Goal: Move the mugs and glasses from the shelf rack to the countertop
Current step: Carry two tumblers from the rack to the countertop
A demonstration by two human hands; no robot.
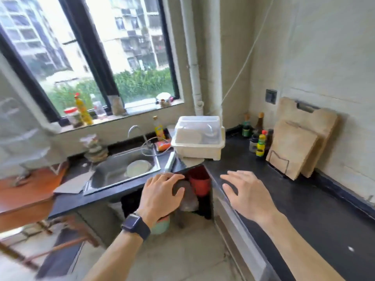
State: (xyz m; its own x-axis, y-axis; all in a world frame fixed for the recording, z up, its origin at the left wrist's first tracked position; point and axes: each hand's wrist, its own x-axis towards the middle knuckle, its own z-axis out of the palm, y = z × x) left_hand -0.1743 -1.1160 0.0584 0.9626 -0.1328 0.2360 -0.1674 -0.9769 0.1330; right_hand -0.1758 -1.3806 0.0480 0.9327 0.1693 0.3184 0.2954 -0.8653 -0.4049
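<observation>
Left hand (162, 196), wristwatch (135, 225) on wrist, held out in front of dark gap under counter corner: fingers loosely bent, spread, nothing in grasp. Right hand (245, 191) above black countertop (304, 199): fingers straight, fanned, holding nothing. White shelf rack (22, 138) at far left, well apart from both hands, blurred; cannot tell what stands on it. Lidded dish drainer (199, 138) at counter corner, beside sink (113, 171). Cutting boards (298, 145) lean on right wall.
</observation>
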